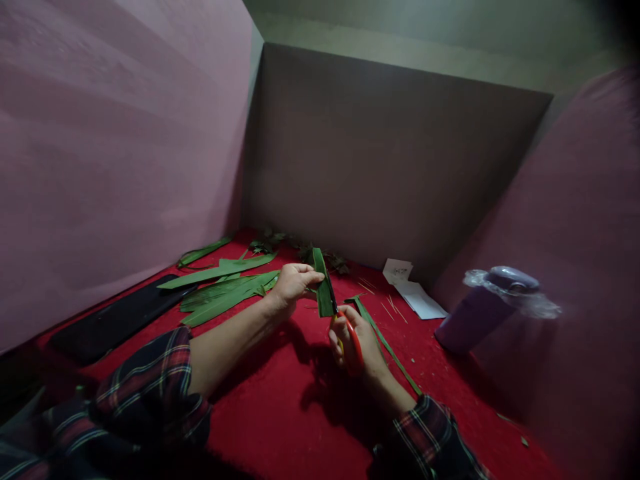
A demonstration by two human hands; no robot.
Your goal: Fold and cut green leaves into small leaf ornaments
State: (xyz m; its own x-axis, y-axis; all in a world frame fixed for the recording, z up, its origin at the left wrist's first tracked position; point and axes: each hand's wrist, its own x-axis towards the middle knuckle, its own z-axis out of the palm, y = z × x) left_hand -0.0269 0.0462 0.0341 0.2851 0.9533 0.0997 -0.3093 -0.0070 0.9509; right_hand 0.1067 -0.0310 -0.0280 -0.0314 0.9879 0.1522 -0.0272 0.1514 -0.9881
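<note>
My left hand (294, 283) pinches the upper end of a long green leaf strip (324, 290) and holds it above the red cloth. My right hand (356, 343) is closed round red-handled scissors (350, 337), whose blades meet the lower part of the same strip. A thin cut sliver of leaf (385, 343) trails down to the right of my right hand. Both forearms wear plaid sleeves.
Several long green leaves (225, 290) lie on the red cloth (280, 413) to the left, beside a black flat tray (115, 320). Leafy sprigs (300, 250) sit at the back wall. White papers (413, 290), thin sticks (393, 307) and a purple lidded cup (483, 307) lie to the right. Board walls enclose the area.
</note>
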